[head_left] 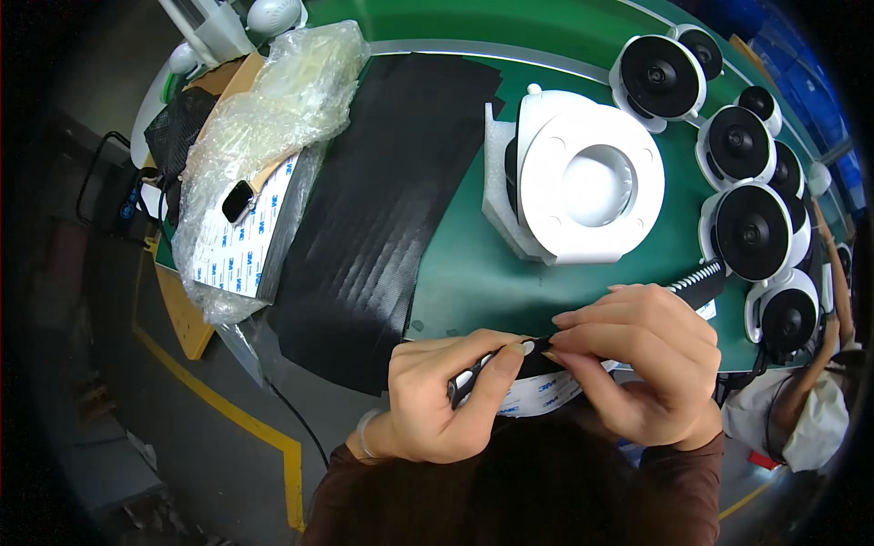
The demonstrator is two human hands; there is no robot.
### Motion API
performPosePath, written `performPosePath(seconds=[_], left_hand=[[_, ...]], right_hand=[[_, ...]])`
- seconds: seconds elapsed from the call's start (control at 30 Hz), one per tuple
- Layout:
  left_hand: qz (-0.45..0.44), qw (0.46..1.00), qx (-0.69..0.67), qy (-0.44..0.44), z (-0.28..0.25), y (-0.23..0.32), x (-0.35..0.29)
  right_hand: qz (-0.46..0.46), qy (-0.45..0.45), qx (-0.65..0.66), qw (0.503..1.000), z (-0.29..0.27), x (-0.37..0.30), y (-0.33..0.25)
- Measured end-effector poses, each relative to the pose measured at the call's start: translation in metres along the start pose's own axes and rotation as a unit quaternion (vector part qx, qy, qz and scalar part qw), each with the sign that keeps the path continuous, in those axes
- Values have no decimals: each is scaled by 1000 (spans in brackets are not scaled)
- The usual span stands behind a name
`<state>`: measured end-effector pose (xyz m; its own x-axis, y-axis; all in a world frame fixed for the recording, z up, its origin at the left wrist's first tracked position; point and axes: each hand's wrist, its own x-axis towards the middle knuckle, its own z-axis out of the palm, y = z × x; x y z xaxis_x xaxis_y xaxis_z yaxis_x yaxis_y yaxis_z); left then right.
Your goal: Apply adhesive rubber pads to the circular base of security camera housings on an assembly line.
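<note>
My left hand (451, 391) is closed, its thumb and forefinger pinching near the end of a black strip with a white printed backing (539, 394). A small black-and-white piece (462, 380) shows between the left fingers; its kind is unclear. My right hand (651, 369) pinches the same strip just beside the left fingertips. The backing curves down below both hands. Past the right hand, a black length with white ribbed edges (699, 284) lies on the table; I cannot tell whether it joins the strip. Beyond my hands stands a white round housing (560, 232) with a circular opening, against white foam.
Overlapping black textured sheets (382, 173) cover the green table (496, 296) left of centre. Farther left are bubble wrap (314, 77), a stack of printed backing sheets (238, 250) and a smartwatch (238, 202). Several white-and-black round devices (752, 232) line the right. Another person's arm (806, 391) shows at far right.
</note>
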<state>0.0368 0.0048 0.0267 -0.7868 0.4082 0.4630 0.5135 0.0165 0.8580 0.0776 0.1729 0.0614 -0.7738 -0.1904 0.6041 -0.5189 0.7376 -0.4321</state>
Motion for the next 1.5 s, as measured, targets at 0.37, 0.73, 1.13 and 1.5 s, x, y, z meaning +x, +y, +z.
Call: performPosePath(seconds=[0.37, 0.73, 1.13, 1.5], left_hand=[[-16, 1000, 14, -15, -6, 8, 1], [26, 999, 22, -14, -8, 13, 2], [95, 990, 90, 57, -2, 18, 2], [60, 993, 78, 71, 0, 16, 10]], right_hand=[[-1, -1, 4, 1000, -3, 4, -7], [-15, -11, -11, 1000, -9, 6, -12], [76, -96, 82, 989, -16, 21, -9], [44, -52, 28, 997, -13, 20, -6]])
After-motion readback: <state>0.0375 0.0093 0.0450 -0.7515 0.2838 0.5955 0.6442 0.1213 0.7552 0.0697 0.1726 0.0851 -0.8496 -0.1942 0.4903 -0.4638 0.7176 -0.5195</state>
